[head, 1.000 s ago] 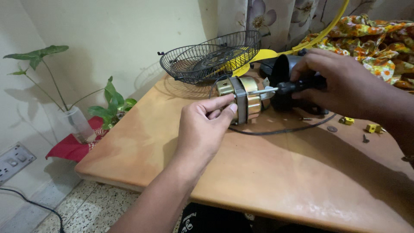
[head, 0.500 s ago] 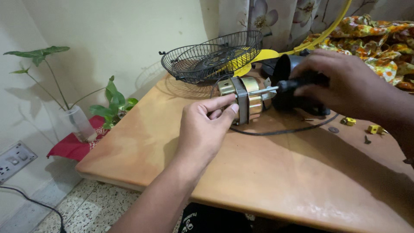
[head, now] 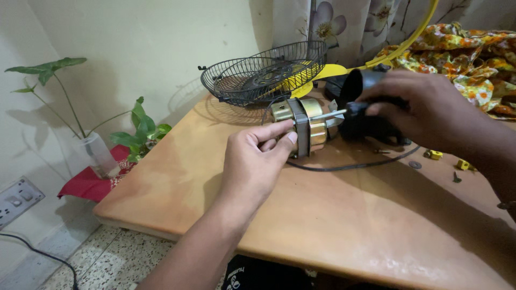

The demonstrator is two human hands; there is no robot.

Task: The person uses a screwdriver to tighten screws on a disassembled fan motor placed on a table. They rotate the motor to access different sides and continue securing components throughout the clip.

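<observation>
In the head view, the left hand [head: 257, 161] closes thumb and fingers on the fan motor [head: 301, 128], which lies on its side on the wooden table [head: 333, 220], toward the far middle of the top. The right hand [head: 424, 110] grips the black handle of a screwdriver [head: 338, 113], its metal shaft pointing left against the motor. Just beyond the motor sits the black motor housing [head: 371, 126], with a black cable [head: 355, 165] curving along the table in front of it. Far left of the motor a black wire fan guard [head: 263, 72] rests at the table's far edge. Small yellow clips [head: 434, 154] and screws lie to the right. The near half of the table is bare wood up to its rounded near edge. Past the left edge, a plant in a glass bottle [head: 97, 153] stands lower down.
</observation>
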